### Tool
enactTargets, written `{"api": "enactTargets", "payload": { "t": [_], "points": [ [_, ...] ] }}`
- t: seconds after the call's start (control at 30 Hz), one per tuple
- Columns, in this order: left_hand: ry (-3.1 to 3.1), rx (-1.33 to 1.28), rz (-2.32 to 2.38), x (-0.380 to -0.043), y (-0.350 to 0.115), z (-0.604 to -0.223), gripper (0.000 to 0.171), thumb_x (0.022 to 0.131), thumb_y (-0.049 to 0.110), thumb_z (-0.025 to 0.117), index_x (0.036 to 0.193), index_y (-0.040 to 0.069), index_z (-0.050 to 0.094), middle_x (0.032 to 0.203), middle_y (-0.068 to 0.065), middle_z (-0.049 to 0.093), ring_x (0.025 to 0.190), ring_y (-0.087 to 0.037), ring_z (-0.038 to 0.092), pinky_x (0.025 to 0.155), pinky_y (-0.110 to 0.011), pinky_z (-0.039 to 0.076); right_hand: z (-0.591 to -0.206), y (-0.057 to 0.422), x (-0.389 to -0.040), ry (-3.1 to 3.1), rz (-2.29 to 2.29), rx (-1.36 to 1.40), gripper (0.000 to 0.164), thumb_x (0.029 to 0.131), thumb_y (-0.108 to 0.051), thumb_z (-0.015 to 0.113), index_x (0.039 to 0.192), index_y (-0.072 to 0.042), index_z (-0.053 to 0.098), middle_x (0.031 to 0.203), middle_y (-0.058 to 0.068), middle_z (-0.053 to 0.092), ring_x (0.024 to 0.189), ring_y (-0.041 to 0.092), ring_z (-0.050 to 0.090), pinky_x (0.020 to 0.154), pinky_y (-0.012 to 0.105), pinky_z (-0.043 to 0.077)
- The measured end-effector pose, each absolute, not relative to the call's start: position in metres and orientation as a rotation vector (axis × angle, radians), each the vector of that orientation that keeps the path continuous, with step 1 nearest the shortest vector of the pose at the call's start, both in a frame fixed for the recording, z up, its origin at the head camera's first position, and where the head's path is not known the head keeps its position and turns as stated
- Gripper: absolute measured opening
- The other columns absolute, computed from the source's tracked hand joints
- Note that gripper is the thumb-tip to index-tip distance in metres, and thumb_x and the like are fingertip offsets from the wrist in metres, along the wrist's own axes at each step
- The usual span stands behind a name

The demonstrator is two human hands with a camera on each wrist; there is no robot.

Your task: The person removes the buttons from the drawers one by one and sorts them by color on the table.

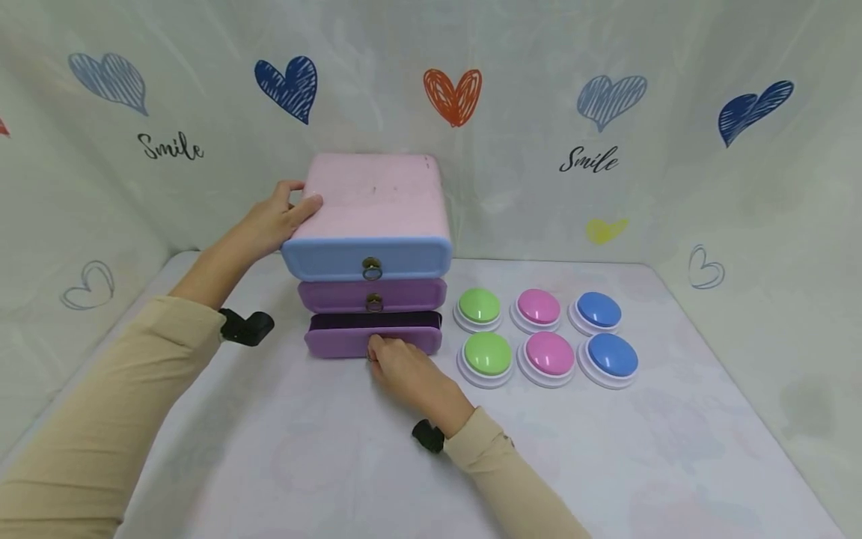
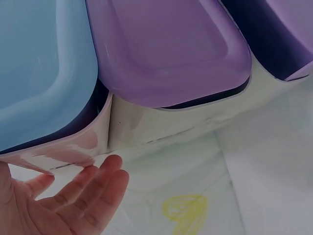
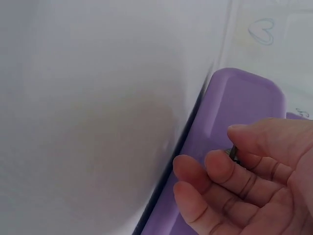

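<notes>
A small chest of drawers [image 1: 377,196] has a pink top, a blue top drawer [image 1: 323,258] and two purple drawers below. My left hand [image 1: 272,218] rests against its upper left side, thumb over the top edge; in the left wrist view the fingers lie fairly straight along the pink side. The bottom drawer [image 1: 337,344] stands partly out, its dark inside showing as a narrow strip. On its front, my right hand [image 1: 414,378] pinches the small metal ring pull [image 3: 234,152] between thumb and forefinger. The middle purple drawer [image 1: 337,296] has a ring pull of its own.
Right of the chest stand two rows of push buttons on white bases: green [image 1: 488,353], pink [image 1: 550,353] and blue [image 1: 612,355]. A cloth backdrop with printed hearts [image 1: 453,97] hangs behind the white table [image 1: 303,449].
</notes>
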State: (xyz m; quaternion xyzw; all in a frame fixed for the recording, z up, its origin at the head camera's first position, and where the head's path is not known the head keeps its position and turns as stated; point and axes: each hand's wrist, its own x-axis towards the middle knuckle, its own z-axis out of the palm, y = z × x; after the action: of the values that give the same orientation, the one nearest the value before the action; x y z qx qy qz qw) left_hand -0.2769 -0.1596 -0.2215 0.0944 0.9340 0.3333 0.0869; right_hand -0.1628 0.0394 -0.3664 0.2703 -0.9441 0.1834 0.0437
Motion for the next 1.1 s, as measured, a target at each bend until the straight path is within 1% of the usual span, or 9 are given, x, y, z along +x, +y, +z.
{"api": "enactTargets", "payload": {
  "t": [0.23, 0.5, 0.67, 0.87, 0.93, 1.03, 1.1],
  "points": [
    [2.793, 0.275, 0.995, -0.275, -0.158, -0.22, 0.083, 0.092, 0.061, 0.028, 0.149, 0.009, -0.002, 0.139, -0.033, 0.033, 0.115, -0.045, 0.046, 0.096, -0.058, 0.038, -0.366, 0.039, -0.175, -2.881, 0.55, 0.832, 0.008, 0.091, -0.007, 0.054, 0.084, -0.008, 0.052, 0.072, 0.002, 0.055, 0.061, 0.011, 0.05, 0.051, 0.02, 0.039],
    [2.784, 0.287, 0.99, -0.275, -0.161, -0.221, 0.083, 0.093, 0.061, 0.027, 0.149, 0.008, -0.003, 0.14, -0.034, 0.032, 0.117, -0.046, 0.044, 0.097, -0.059, 0.037, -0.366, 0.039, -0.187, -2.931, 0.528, 0.826, 0.006, 0.093, -0.009, 0.053, 0.087, -0.008, 0.052, 0.075, 0.002, 0.056, 0.064, 0.01, 0.05, 0.053, 0.02, 0.04],
    [2.785, 0.283, 0.992, -0.275, -0.16, -0.221, 0.083, 0.092, 0.061, 0.028, 0.149, 0.009, -0.002, 0.14, -0.033, 0.032, 0.119, -0.045, 0.043, 0.098, -0.059, 0.035, -0.365, 0.039, -0.189, -2.958, 0.51, 0.829, 0.006, 0.092, -0.009, 0.053, 0.086, -0.009, 0.052, 0.073, 0.002, 0.055, 0.062, 0.012, 0.05, 0.052, 0.023, 0.04],
    [2.792, 0.28, 0.979, -0.274, -0.161, -0.219, 0.082, 0.093, 0.061, 0.027, 0.149, 0.008, -0.002, 0.14, -0.034, 0.032, 0.119, -0.046, 0.042, 0.098, -0.06, 0.034, -0.363, 0.039, -0.19, -2.971, 0.521, 0.877, 0.008, 0.093, -0.009, 0.052, 0.086, -0.008, 0.05, 0.072, 0.001, 0.05, 0.061, 0.012, 0.047, 0.051, 0.022, 0.039],
    [2.791, 0.284, 0.973, -0.273, -0.161, -0.218, 0.082, 0.093, 0.061, 0.027, 0.149, 0.008, -0.002, 0.14, -0.034, 0.032, 0.119, -0.046, 0.042, 0.098, -0.06, 0.035, -0.362, 0.039, -0.19, -2.983, 0.521, 0.888, 0.006, 0.094, -0.008, 0.051, 0.088, -0.007, 0.05, 0.073, 0.002, 0.05, 0.064, 0.013, 0.049, 0.054, 0.022, 0.041],
    [2.783, 0.281, 0.963, -0.274, -0.16, -0.218, 0.082, 0.093, 0.061, 0.027, 0.149, 0.009, -0.003, 0.14, -0.034, 0.031, 0.119, -0.046, 0.042, 0.097, -0.06, 0.035, -0.363, 0.04, -0.192, -3.015, 0.51, 0.888, 0.001, 0.093, -0.008, 0.051, 0.093, -0.007, 0.05, 0.079, 0.003, 0.053, 0.072, 0.015, 0.053, 0.062, 0.025, 0.046],
    [2.779, 0.28, 0.96, -0.274, -0.16, -0.217, 0.082, 0.093, 0.062, 0.026, 0.149, 0.01, -0.003, 0.14, -0.034, 0.031, 0.119, -0.046, 0.042, 0.097, -0.059, 0.035, -0.362, 0.041, -0.193, -3.036, 0.498, 0.89, 0.003, 0.093, -0.007, 0.051, 0.096, -0.007, 0.05, 0.083, 0.003, 0.054, 0.079, 0.016, 0.055, 0.069, 0.027, 0.048]
  ]
}}
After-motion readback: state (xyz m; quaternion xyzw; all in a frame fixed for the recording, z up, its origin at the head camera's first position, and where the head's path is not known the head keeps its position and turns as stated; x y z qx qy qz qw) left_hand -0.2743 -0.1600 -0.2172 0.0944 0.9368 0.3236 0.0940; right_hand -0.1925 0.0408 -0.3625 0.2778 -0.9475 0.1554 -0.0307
